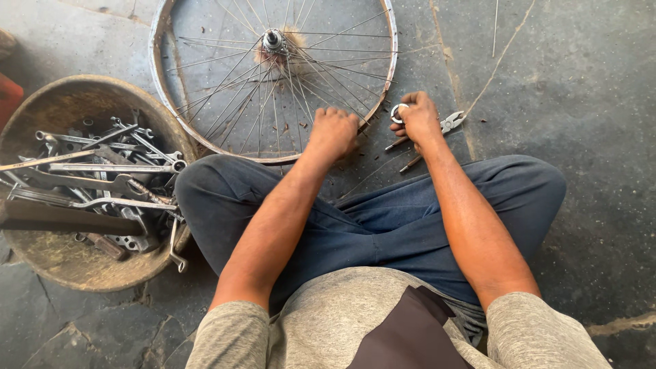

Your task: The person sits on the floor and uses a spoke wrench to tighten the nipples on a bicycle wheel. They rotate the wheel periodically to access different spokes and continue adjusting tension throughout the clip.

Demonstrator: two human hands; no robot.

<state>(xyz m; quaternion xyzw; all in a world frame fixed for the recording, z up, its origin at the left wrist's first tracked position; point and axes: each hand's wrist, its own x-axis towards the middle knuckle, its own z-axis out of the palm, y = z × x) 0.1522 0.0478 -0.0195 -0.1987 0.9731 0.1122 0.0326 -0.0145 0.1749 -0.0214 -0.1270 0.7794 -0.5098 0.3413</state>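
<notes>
A bare bicycle wheel rim (205, 130) with thin spokes and a central hub (274, 39) lies flat on the concrete floor ahead of my crossed legs. My left hand (333, 131) is closed at the rim's near edge, gripping the rim or a spoke there; which one I cannot tell. Just right of the rim, my right hand (418, 117) holds a small round ring-shaped tool (397, 112) near the rim's edge. Pliers (437, 132) lie on the floor under and beside my right hand.
A big round metal basin (41, 109) at the left is filled with several spanners and other hand tools (102, 178). Loose spokes (495, 27) and a thin wire lie on the cracked concrete at the upper right. A red object (7, 96) shows at the far left.
</notes>
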